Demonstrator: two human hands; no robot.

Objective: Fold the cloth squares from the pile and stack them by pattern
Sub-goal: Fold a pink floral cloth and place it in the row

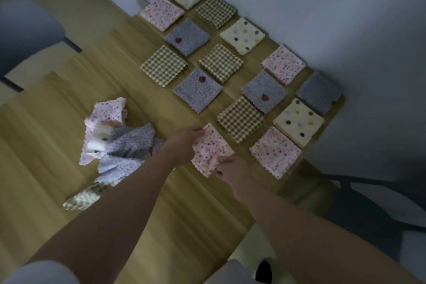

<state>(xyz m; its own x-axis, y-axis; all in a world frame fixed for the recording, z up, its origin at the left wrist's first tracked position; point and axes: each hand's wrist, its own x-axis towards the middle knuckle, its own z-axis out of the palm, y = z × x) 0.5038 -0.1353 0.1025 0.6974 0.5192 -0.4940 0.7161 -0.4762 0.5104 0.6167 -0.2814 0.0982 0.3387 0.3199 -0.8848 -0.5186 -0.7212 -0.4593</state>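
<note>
A folded pink dotted cloth (211, 148) lies between my hands on the wooden table (189, 210). My left hand (184, 143) grips its far left edge, and my right hand (230, 167) pinches its near corner. To the left lies the loose pile (119, 143) of unfolded pink, blue and checked squares. Folded squares are laid out in rows beyond: pink dotted (275, 151), brown checked (241, 119), cream polka dot (298, 122), blue with a red heart (198, 90) and several more.
A white wall (345, 18) borders the table's far side. One chair (27, 37) stands at the left, and a dark chair frame (359, 193) is at the right beside the table's edge. A small white object with a dark opening (262, 270) sits below.
</note>
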